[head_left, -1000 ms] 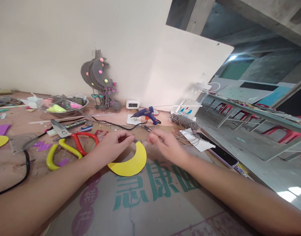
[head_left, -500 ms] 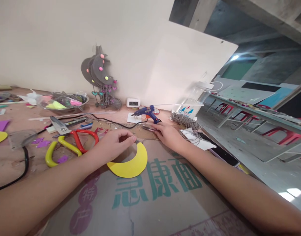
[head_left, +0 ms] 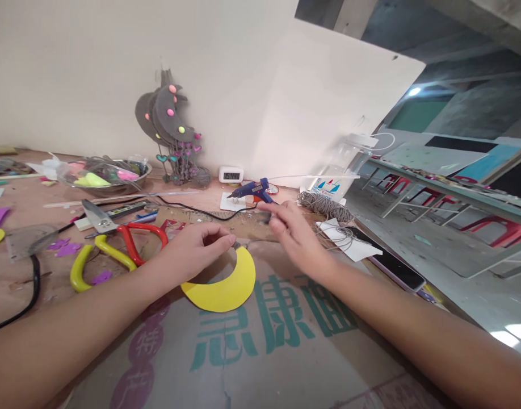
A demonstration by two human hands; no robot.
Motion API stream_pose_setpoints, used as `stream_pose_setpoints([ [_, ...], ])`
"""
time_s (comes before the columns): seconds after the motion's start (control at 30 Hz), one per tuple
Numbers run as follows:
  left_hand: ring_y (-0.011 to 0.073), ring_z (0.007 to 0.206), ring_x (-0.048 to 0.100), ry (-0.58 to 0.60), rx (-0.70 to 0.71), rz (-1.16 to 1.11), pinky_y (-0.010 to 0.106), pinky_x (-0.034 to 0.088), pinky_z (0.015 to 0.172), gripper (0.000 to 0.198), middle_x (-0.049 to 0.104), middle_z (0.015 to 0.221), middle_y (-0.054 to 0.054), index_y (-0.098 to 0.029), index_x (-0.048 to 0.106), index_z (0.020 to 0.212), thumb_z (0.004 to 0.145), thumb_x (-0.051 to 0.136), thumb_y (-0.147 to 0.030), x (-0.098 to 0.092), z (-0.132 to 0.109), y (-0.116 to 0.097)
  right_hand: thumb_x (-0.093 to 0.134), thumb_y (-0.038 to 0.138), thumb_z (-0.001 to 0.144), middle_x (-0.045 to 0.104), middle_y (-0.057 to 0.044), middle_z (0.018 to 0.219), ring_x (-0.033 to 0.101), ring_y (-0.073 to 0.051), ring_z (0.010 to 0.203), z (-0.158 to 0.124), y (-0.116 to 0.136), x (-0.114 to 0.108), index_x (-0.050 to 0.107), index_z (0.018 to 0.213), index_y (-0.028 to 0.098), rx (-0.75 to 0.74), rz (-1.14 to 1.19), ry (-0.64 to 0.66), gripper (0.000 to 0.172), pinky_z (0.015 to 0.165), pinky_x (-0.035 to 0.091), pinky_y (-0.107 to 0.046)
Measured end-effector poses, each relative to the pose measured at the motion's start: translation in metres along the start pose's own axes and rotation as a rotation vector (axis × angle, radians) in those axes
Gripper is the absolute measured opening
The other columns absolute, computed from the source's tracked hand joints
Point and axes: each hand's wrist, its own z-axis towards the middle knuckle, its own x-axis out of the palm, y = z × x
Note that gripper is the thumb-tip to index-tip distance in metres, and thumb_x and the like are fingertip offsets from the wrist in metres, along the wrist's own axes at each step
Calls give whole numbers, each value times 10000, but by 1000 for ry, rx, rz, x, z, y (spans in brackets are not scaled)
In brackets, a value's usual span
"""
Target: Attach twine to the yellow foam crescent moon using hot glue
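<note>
A yellow foam crescent [head_left: 226, 288] lies on a printed cardboard sheet [head_left: 269, 346]. My left hand [head_left: 192, 250] rests on the crescent's inner edge, its fingers pinched together at the upper tip. My right hand [head_left: 292, 236] hovers just right of that tip, above a brown cardboard strip [head_left: 226, 222]. Its fingers are curled into a pinch, and what they hold is blurred. A blue glue gun [head_left: 254, 192] stands just behind the right hand.
Red-handled scissors [head_left: 141, 237] and yellow-handled scissors [head_left: 92, 264] lie to the left. A coil of grey twine [head_left: 324, 205], white paper and a phone [head_left: 396, 271] lie to the right near the table edge. At the back stand grey moon decorations [head_left: 167, 122], a bowl [head_left: 103, 180] and a small clock [head_left: 230, 175].
My right hand reached forward to the cardboard strip by the glue gun, then lifted with its fingers pinched. My left hand stayed on the crescent's tip.
</note>
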Motion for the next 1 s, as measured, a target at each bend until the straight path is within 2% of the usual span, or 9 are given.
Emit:
stream_pose_setpoints([
  [0.1,120,614,494,0,-1,30,223,347,563,316,596,639,-36,-194,616,709,772,464,-464,0,1,0,375,333,895,515,-84,918,490,-179,859,-8,9,4,515,1145,185,-127,-61,102,322,762,418,-315],
  [0.3,119,617,491,4,-21,34,220,346,562,307,588,640,-36,-192,624,714,763,475,-456,0,0,-3,398,352,884,533,-65,789,488,-169,766,-8,4,5,587,1002,164,-249,-160,62,292,686,390,-285],
  [0.5,126,613,494,6,-2,50,221,346,549,314,589,634,-28,-190,627,704,759,471,-457,0,-1,-1,398,363,884,513,-52,749,469,-158,731,-9,1,6,600,1020,168,-273,-212,125,313,651,359,-272],
  [1.0,132,594,494,-16,32,52,219,350,519,328,586,617,-15,-177,618,684,756,457,-454,0,0,1,384,388,883,516,-52,743,476,-156,725,-10,1,8,610,1037,186,-240,-188,165,340,643,357,-267],
])
